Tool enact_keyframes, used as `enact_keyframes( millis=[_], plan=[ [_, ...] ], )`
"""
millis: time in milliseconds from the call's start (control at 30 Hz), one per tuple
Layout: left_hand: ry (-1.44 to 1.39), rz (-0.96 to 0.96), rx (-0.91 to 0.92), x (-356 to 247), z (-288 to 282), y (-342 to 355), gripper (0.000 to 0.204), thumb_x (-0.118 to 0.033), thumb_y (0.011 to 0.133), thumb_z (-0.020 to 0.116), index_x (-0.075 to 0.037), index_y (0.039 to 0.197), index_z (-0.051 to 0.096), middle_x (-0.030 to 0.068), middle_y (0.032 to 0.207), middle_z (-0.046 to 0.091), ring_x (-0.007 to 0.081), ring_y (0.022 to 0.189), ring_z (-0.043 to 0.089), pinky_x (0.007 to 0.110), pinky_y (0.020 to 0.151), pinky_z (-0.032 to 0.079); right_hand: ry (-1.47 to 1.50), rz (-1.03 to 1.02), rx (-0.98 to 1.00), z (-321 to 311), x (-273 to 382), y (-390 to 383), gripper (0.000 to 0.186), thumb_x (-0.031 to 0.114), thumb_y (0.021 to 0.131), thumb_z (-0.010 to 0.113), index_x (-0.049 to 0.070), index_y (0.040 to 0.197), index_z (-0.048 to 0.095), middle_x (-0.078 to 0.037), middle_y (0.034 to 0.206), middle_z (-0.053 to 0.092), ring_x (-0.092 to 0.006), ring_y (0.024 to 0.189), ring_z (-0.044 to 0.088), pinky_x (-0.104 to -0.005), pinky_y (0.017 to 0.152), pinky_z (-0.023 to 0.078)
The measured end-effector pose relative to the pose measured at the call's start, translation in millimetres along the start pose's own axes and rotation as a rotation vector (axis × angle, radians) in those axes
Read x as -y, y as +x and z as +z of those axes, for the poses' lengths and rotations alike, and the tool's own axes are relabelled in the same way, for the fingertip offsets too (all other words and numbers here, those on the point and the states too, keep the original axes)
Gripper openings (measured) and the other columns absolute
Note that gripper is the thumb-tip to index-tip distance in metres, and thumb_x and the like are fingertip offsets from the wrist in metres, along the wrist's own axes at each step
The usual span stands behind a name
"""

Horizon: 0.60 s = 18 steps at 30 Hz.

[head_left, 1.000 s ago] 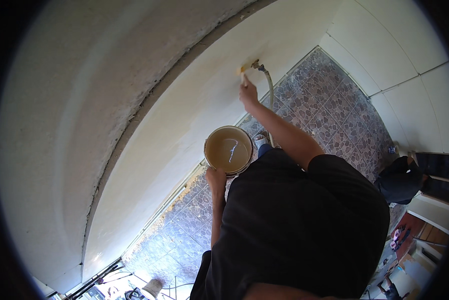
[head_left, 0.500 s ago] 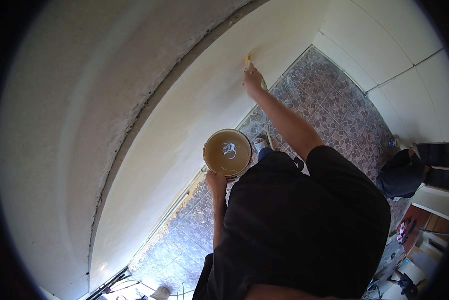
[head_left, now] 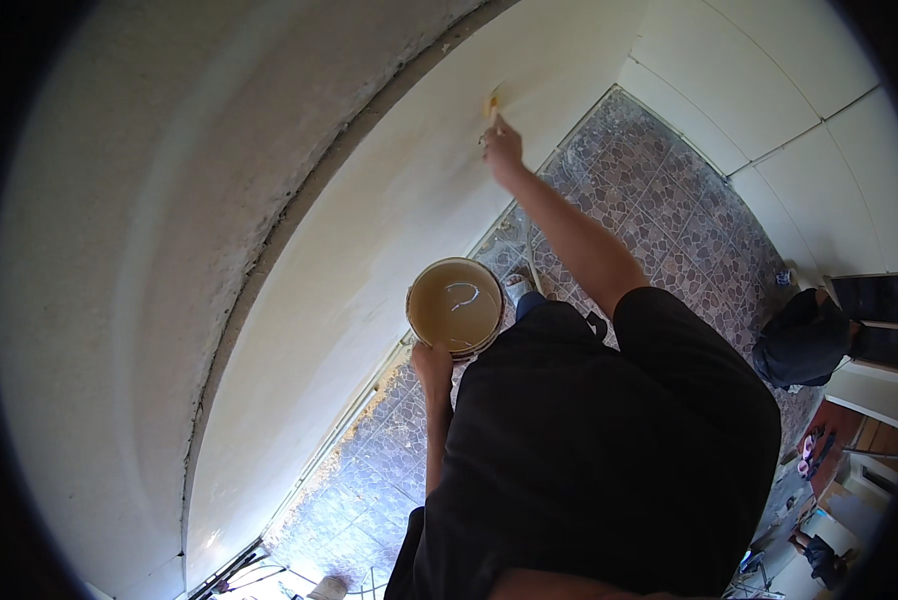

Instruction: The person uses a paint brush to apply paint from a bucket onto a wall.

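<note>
My right hand reaches far forward, fingers closed round the handle of a paintbrush. The yellowish bristle end meets the cream wall on the left side, where a faint darker patch shows. Close to my body, my left hand grips the near rim of a round bucket. Light tan liquid is in the bucket, with a bright reflection on its surface. The bucket is held upright beside the wall, and part of my left hand's fingers is hidden by its rim.
A grey ledge runs along the wall's upper edge. Below lies a patterned tile floor, with a hose-like line beside my foot. A person in dark clothes is at the right, and another person is farther off, lower right.
My right hand and the paintbrush have shifted slightly forward and up along the wall. The reflection in the bucket has changed shape; my left hand keeps its hold.
</note>
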<state>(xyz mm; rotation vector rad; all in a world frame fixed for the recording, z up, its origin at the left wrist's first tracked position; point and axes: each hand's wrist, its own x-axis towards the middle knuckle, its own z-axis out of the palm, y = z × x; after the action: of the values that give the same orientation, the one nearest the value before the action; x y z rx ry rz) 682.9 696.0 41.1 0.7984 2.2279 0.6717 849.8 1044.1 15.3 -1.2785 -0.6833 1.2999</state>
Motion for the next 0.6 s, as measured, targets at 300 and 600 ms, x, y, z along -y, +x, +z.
enact_keyframes(
  millis=[300,600],
  plan=[
    [0.01,-0.021,-0.005,5.2,0.2,1.4,0.038,-0.022,0.08,0.054,0.013,0.091,0.064,0.0325,0.084,0.065,0.0455,0.084,0.065,0.049,0.074,0.048,-0.554,-0.146,0.2,-50.6,-62.7,-101.3,0.033,0.019,0.094,0.055,0.0,0.12,0.06,-0.006,0.075,0.062,-0.0109,0.053,0.054,-0.026,0.045,0.042],
    [-0.016,-0.025,-0.004,17.8,5.4,4.8,0.041,-0.027,0.082,0.055,0.013,0.089,0.063,0.0336,0.085,0.064,0.047,0.087,0.064,0.05,0.074,0.048,-0.411,-0.258,-0.294,-18.0,4.7,37.6,0.015,0.003,0.084,0.058,0.0,0.096,0.067,-0.012,0.079,0.068,-0.0141,0.061,0.062,-0.0306,0.054,0.05]
  ],
)
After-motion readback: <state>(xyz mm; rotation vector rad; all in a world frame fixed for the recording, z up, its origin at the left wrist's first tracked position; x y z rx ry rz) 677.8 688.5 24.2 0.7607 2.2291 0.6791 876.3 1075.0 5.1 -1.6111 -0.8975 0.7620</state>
